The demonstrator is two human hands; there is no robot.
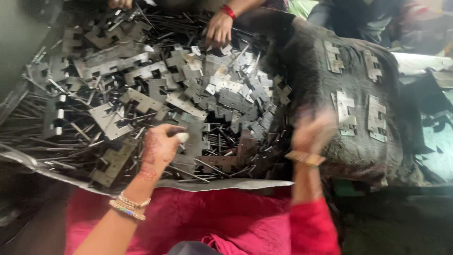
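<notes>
Carelessly reaching, my left hand (158, 148), fingers curled over the hinge plates (188, 94), could get pricked by loose pins (198, 165); my right hand's (311, 134) fingers blur, grip untellable.

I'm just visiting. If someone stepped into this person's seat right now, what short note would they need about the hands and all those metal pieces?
Left hand: resting on the pile of metal hinge plates and pins, fingers curled; whether it grips one cannot be told.
Right hand: raised over the dark cloth, blurred; what it holds cannot be told.
Done: several assembled hinges lie spread on the cloth.
Left: most pieces are loose in the pile.
Another person's hand reaches into the pile's far side.
</notes>
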